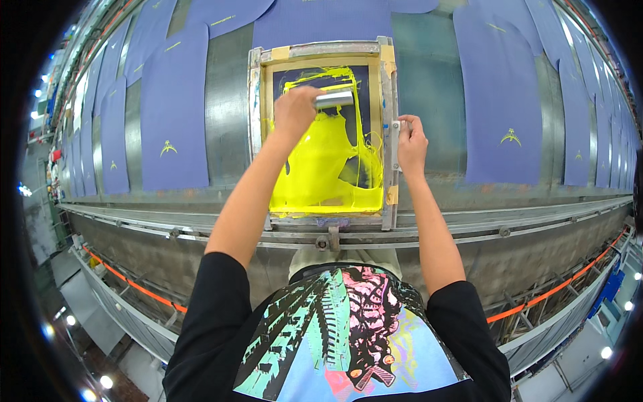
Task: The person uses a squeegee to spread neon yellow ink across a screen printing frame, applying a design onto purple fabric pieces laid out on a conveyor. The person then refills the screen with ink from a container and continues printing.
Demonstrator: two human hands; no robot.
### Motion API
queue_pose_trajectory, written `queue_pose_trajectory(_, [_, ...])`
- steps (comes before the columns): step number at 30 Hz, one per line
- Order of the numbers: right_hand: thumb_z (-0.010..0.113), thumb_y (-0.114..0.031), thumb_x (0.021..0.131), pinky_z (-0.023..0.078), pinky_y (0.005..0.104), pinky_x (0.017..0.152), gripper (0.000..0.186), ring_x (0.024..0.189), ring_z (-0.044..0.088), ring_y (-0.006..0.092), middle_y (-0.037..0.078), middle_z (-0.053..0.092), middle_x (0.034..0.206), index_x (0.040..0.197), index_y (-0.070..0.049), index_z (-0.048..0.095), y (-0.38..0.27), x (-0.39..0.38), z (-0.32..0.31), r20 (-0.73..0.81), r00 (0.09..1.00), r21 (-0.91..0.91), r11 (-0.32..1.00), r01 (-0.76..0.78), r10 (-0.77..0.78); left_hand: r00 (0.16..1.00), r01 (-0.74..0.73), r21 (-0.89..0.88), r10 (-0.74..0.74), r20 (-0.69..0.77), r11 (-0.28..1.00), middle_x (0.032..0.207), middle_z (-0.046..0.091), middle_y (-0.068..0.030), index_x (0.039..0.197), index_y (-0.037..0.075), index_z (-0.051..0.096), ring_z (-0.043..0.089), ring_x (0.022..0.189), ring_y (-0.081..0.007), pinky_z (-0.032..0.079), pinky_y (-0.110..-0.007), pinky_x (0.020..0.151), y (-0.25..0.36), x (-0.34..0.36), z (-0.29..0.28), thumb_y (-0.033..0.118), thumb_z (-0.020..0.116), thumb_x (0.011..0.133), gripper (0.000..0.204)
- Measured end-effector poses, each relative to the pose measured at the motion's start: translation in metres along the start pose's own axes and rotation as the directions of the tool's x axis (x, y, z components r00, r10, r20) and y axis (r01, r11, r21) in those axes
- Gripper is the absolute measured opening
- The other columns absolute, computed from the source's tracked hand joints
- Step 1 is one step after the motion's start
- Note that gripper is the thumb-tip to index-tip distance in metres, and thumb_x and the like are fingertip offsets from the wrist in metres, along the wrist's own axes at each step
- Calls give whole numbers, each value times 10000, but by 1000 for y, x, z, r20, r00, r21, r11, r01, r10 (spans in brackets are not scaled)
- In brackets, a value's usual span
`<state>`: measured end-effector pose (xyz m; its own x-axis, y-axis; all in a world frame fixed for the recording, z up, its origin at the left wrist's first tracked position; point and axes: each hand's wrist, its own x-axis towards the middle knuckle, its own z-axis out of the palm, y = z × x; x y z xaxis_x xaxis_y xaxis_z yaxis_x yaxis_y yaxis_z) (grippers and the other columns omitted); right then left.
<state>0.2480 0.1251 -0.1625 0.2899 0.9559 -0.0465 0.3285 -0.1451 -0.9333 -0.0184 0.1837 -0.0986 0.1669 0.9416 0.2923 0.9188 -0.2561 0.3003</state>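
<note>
Spanning the scene from left to right: a long grey bench (429,87), with flat blue-purple pieces (499,87) at both sides and bare strips between. Along the near edge, a metal rail (469,231). At the centre, over the bench and reaching the rail at the near end: a rectangular screen frame (255,114). Inside it, bright yellow ink (308,167), solid across the middle and near end, streaky at the far end, with dark patches (351,174) showing on the right.

Over the far half of the frame, the left hand (297,115), with fingers closed around a silver tool (334,100) lying crosswise at the ink; cannot tell from this angle how firmly pressed down. Beside the right edge of the frame, the right hand (413,147), with fingers curled at a metal bracket (396,144); cannot tell whether gripping or merely resting. Smallest, toward the near ends of several pieces: yellow motifs (510,138).

Risks, as judged from here: with a tilted tool or uneven pressure, likely to leave streaks or thin spots, especially around the dark patches. With too much ink pooled at the near end, could flood over the frame. With a slack right hand or a sideways push from the left, might shift the frame and smear any surface beneath. With wet ink on the tool, could drip onto neighbouring pieces.
</note>
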Motion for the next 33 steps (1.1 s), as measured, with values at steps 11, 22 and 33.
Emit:
queue_pose_trajectory(11, [530, -155, 1029, 343, 323, 539, 150, 563, 409, 101, 16, 460, 617, 1083, -77, 647, -1, 0, -1, 3, 1000, 41, 999, -12, 12, 991, -136, 6, 136, -2, 991, 1052, 772, -26, 1008, 183, 789, 726, 961, -225, 560, -366, 807, 40, -145, -20, -47, 654, 774, 355])
queue_pose_trajectory(22, [544, -176, 1031, 372, 378, 540, 140, 536, 441, 169, 97, 457, 593, 1082, -77, 629, -3, -5, -2, 7, 1000, 34, 999, -3, 3, 990, 60, 142, -77, 118, 988, 972, 757, -96, 1059, 240, 802, 722, 859, -320, 573, -446, 799, -5, 26, -10, 42, 611, 823, 363])
queue_pose_trajectory(33, [521, -134, 1020, 369, 401, 537, 123, 525, 448, 211, 127, 471, 604, 1069, -91, 625, -5, -8, -5, -2, 1000, 43, 999, -12, 12, 992, -111, 30, 109, 64, 993, 1098, 768, -12, 1026, 176, 784, 712, 1024, -211, 541, -383, 868, 48, -151, -18, -39, 624, 813, 343])
